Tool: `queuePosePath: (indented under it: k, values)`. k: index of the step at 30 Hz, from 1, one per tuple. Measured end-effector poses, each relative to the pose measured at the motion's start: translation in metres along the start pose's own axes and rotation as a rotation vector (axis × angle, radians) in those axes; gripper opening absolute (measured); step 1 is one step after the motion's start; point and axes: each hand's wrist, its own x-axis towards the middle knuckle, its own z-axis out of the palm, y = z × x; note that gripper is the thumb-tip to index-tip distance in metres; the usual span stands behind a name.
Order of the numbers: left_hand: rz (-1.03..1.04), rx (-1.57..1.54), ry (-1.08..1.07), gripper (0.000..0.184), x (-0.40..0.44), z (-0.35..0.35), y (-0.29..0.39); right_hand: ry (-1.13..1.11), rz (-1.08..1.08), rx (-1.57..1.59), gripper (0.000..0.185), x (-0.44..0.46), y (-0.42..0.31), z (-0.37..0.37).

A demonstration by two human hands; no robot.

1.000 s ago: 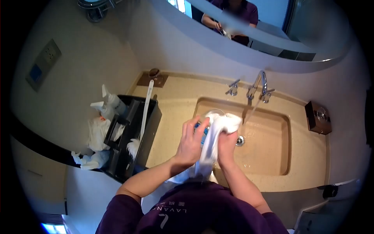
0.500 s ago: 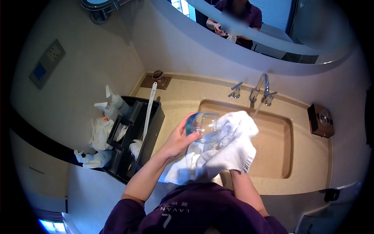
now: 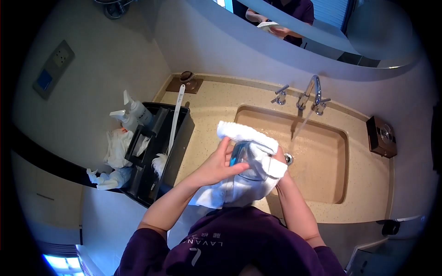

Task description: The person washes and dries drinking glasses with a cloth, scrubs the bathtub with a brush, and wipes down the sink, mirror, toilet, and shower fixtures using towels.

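Bathroom tabletop (image 3: pixel 207 108) of speckled beige, beneath a large curved mirror (image 3: pixel 368 27) on a pale wall (image 3: pixel 193 46). At center, over the left side of a recessed sink (image 3: pixel 317 184), a clear glass (image 3: pixel 237 152) with a blue-tinted base, held sideways and partly wrapped in a white cloth (image 3: pixel 244 188). At the base, the left hand (image 3: pixel 216 168), grip curved around the glass between thumb and fingers. At the glass's other end, the right hand (image 3: pixel 281 158), mostly hidden by the cloth, closeness of its grip impossible to tell. Below, a purple shirt (image 3: pixel 244 239) bearing white lettering. Behind the sink, a chrome faucet (image 3: pixel 316 89), water falling in a thin stream, with 2 handles (image 3: pixel 280 97) alongside. Just right of the right hand, a round metal drain (image 3: pixel 288 158). At far right, a dark brown box (image 3: pixel 381 136). At left, a black caddy (image 3: pixel 185 133) carrying a brush (image 3: pixel 176 122) with a long white handle, plus 2 spray bottles (image 3: pixel 140 114) by its far side. In the back corner, a small round brown object (image 3: pixel 186 77) on a brown tray (image 3: pixel 195 86).
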Motion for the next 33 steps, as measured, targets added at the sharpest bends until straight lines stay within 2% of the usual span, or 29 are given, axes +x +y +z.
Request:
queuePosePath:
  k: [1, 2, 3, 4, 5, 8, 9, 10, 11, 12, 15, 17, 18, 19, 20, 21, 22, 23, 24, 26, 27, 29, 30, 32, 33]
  values:
    - [0.073, 0.126, 0.039, 0.078, 0.000, 0.001, -0.002, 0.020, 0.011, 0.048, 0.025, 0.000, 0.004, 0.001]
    - [-0.010, 0.169, -0.011, 0.090, 0.000, 0.000, 0.010, 0.038, 0.022, 0.094, 0.026, -0.001, 0.006, 0.002]
    - [-0.002, 0.266, -0.035, 0.092, 0.002, -0.007, 0.013, 0.056, 0.034, 0.140, 0.027, -0.002, 0.010, 0.002]
    - [0.005, 0.364, -0.057, 0.095, 0.003, -0.015, 0.014, 0.064, 0.001, -0.004, 0.031, -0.004, 0.019, -0.005]
    - [0.014, 0.460, -0.077, 0.097, 0.002, -0.022, 0.014, 0.069, -0.072, 0.023, 0.032, -0.004, 0.014, -0.002]
    - [0.168, 0.387, 0.079, 0.103, 0.011, -0.053, -0.035, 0.088, -0.234, 0.097, 0.033, -0.006, -0.002, 0.006]
    - [-0.063, 0.338, -0.049, 0.103, 0.004, -0.041, -0.046, 0.097, -0.238, 0.113, 0.033, -0.004, -0.004, 0.005]
    - [0.011, 0.292, -0.256, 0.100, 0.003, -0.038, -0.076, 0.105, -0.227, 0.129, 0.032, 0.000, -0.007, 0.001]
    - [-0.143, 0.498, -0.333, 0.094, -0.005, -0.038, -0.096, 0.123, -0.210, 0.159, 0.032, 0.004, -0.008, -0.005]
    - [-0.334, 0.486, -0.407, 0.088, -0.012, -0.033, -0.076, 0.145, -0.187, 0.194, 0.031, 0.007, -0.008, -0.012]
    - [-0.477, 0.179, -0.221, 0.079, -0.043, -0.068, -0.071, 0.211, -0.129, 0.271, 0.030, 0.013, -0.001, -0.028]
    - [-0.065, -0.913, 0.060, 0.071, -0.060, -0.057, -0.038, 0.228, -0.085, 0.209, 0.029, 0.011, 0.014, -0.026]
    - [0.193, -0.777, -0.022, 0.069, -0.065, -0.056, -0.034, 0.210, -0.054, 0.086, 0.028, 0.008, 0.026, -0.018]
    - [-0.035, -0.672, 0.087, 0.069, -0.058, -0.023, 0.014, 0.179, -0.025, -0.051, 0.028, 0.003, 0.038, -0.004]
    - [0.270, 0.125, 0.073, 0.057, -0.046, -0.002, 0.006, 0.148, 0.007, -0.140, 0.028, -0.003, 0.050, 0.012]
    - [0.545, 0.904, 0.319, 0.046, -0.034, 0.018, -0.002, 0.098, 0.065, 0.244, 0.029, -0.010, 0.053, 0.038]
    - [0.486, 1.071, 0.544, 0.036, -0.032, 0.034, -0.009, 0.112, 0.199, 0.446, 0.030, -0.015, 0.059, 0.047]
    - [0.458, 1.034, 0.581, 0.037, -0.032, 0.036, -0.013, 0.127, 0.332, 0.644, 0.031, -0.018, 0.064, 0.053]
    - [0.438, 1.000, 0.617, 0.037, -0.030, 0.033, -0.016, 0.047, 0.292, 0.561, 0.030, -0.018, 0.063, 0.052]
    - [0.396, 0.992, 0.667, 0.032, -0.032, 0.028, -0.009, 0.064, 0.264, 0.365, 0.030, -0.022, 0.065, 0.052]
    - [0.278, 0.768, 0.656, 0.029, -0.031, 0.021, -0.010, 0.067, 0.239, 0.263, 0.030, -0.022, 0.066, 0.052]
    - [0.069, 0.314, 0.620, 0.025, -0.028, 0.000, -0.023, 0.029, 0.040, -0.053, 0.031, -0.026, 0.059, 0.052]
    - [-0.007, 0.093, 0.484, 0.029, -0.027, -0.012, -0.031, 0.010, -0.022, -0.190, 0.031, -0.028, 0.057, 0.049]
    - [-0.208, -0.398, 0.390, 0.030, -0.030, -0.022, -0.034, 0.024, -0.059, -0.334, 0.033, -0.035, 0.053, 0.044]
    - [-0.299, -0.644, 0.330, 0.030, -0.031, -0.024, -0.034, -0.011, -0.161, -0.410, 0.033, -0.034, 0.052, 0.040]
